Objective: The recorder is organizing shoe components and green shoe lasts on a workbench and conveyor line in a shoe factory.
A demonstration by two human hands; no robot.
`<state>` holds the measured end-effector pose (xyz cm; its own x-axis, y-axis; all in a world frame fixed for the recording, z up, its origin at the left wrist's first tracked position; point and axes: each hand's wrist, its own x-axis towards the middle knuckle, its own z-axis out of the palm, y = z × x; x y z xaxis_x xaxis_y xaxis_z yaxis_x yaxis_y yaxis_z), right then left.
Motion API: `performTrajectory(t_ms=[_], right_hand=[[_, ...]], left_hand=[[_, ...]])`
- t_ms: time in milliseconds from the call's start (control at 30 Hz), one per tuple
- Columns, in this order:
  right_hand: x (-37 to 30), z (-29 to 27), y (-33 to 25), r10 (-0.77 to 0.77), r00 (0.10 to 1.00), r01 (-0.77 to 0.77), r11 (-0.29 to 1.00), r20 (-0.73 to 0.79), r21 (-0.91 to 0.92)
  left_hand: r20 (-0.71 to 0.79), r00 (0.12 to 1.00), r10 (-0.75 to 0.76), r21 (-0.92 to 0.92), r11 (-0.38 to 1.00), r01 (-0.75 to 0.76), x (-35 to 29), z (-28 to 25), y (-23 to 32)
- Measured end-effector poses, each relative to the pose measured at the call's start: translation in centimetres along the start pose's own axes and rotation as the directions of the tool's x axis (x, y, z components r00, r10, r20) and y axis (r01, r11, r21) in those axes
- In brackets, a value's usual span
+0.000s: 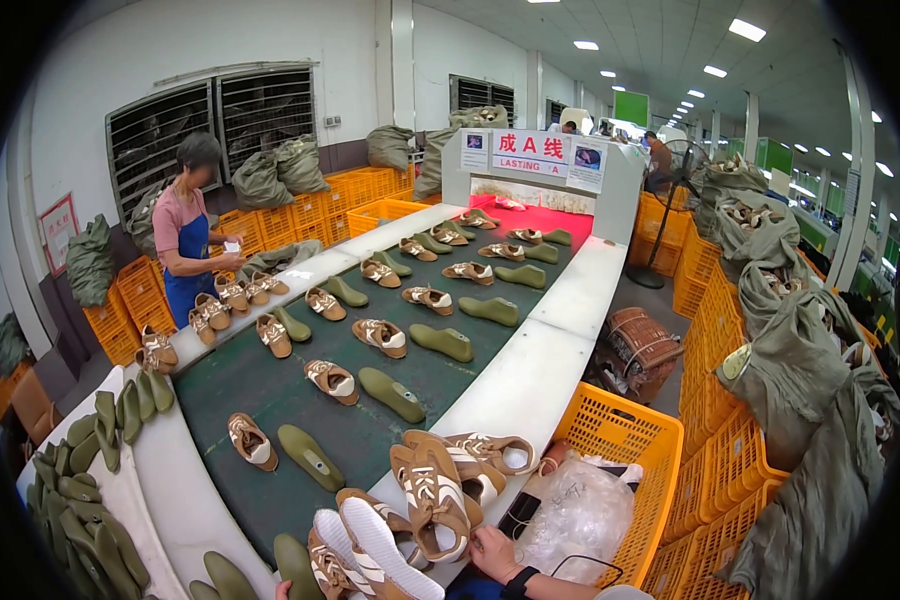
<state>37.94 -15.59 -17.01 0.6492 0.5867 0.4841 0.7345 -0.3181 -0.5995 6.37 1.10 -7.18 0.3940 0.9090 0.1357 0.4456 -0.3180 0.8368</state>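
Observation:
At the lower edge, my right hand point(492, 553) has its fingers curled together against a heap of brown-and-white sneakers point(435, 490) on the near white ledge. What they hold, if anything, is hidden. Only a bit of my left hand point(283, 590) shows, beside a green shoe last point(292, 563); whether it grips the last is out of sight. Between my hands, a white-soled sneaker point(385, 550) lies tipped on its side. Ahead on the dark green belt point(235, 365), sneakers point(253, 442) and green lasts point(310, 457) lie side by side in rows.
Green lasts point(90, 520) crowd the left ledge. An orange crate point(660, 440) with plastic bags point(580, 510) stands at my right. Across the belt, a person point(185, 235) in a blue apron stands near lined-up sneakers. A machine point(610, 185) spans the belt's far end; a fan point(670, 200) stands beside it.

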Motion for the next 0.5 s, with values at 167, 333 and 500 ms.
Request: performTrajectory(t_ms=[167,333,500], right_hand=[[-0.2,-0.4,-0.1,-0.002,1.0,0.002,1.0,-0.01,0.007],[-0.3,0.5,-0.1,-0.01,0.998,0.009,1.0,0.06,0.016],[0.3,-0.3,2.3,0.028,1.0,-0.028,1.0,0.001,-0.009]], left_hand=[[0.006,0.997,0.078,0.136,0.988,-0.078,0.0,-0.5,0.4],[-0.042,0.945,0.323,0.108,0.942,-0.318,1.7,-2.3,4.6],[0.237,0.729,0.642,-0.688,0.641,-0.34,4.3,-3.0,23.1]])
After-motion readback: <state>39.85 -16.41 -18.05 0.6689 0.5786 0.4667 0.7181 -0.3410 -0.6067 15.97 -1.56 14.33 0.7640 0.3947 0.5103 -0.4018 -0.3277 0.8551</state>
